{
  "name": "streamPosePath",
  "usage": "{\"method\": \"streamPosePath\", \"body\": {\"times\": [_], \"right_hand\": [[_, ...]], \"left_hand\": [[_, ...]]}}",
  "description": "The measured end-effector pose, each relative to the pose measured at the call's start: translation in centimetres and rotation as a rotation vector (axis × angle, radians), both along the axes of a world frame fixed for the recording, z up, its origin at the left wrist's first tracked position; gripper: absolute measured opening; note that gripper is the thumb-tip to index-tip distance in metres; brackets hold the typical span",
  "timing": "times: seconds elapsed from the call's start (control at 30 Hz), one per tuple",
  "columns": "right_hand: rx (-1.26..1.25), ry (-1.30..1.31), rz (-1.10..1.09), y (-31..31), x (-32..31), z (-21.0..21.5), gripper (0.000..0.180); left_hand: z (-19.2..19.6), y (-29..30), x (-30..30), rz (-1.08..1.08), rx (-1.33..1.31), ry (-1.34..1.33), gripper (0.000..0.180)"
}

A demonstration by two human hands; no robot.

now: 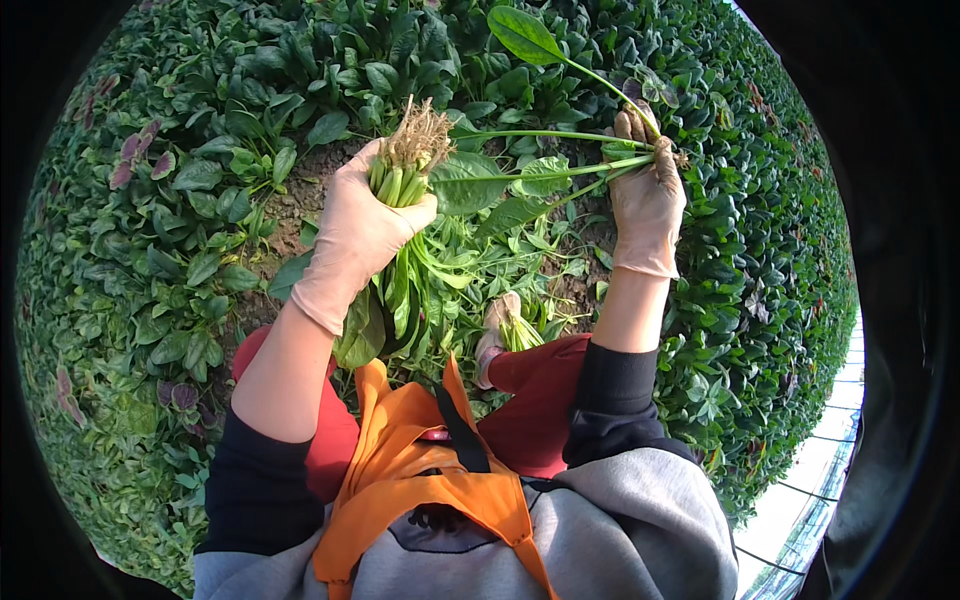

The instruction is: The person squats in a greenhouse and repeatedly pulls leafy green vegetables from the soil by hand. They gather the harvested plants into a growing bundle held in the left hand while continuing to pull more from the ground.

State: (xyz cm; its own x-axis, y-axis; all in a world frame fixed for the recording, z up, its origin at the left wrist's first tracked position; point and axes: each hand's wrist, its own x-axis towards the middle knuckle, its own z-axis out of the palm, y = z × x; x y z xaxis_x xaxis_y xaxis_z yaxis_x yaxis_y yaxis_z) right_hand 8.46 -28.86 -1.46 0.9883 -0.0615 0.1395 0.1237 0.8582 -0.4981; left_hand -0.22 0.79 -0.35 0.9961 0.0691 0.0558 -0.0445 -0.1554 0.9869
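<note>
My left hand (355,225), in a thin pale glove, is closed around a bunch of spinach (400,185). The bunch's tan roots (418,135) point up and its leaves hang down below my fist. Out to the right, my right hand (645,205), in a similar glove with soiled fingertips, pinches a single spinach plant (580,172) near its root end. Long stems and leaves of that plant spread left toward the bunch, and one leaf (525,35) sticks up at the far side. Part of each hand's grip is hidden behind the fingers.
Dense green leafy plants (740,230) grow all around, with some purple-leaved ones (140,155) at left. Bare soil (290,215) shows between rows. Cut greens (520,330) lie by my shoe (497,325). An orange apron (400,440) covers my lap. Pale sheeting (810,460) edges the bed at lower right.
</note>
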Motion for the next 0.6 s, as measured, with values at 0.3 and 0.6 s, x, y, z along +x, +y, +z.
{"method": "streamPosePath", "body": {"times": [0.3, 0.6], "right_hand": [[-0.327, 0.066, -0.193, 1.3, -0.7, 1.1, 0.04], [-0.516, 0.041, -0.34, 2.9, -1.4, 2.3, 0.025]], "left_hand": [[0.2, 0.0, -0.1, -0.029, -0.045, 0.047, 0.039], [0.0, -0.2, -0.1, -0.04, -0.049, 0.051, 0.037]]}}
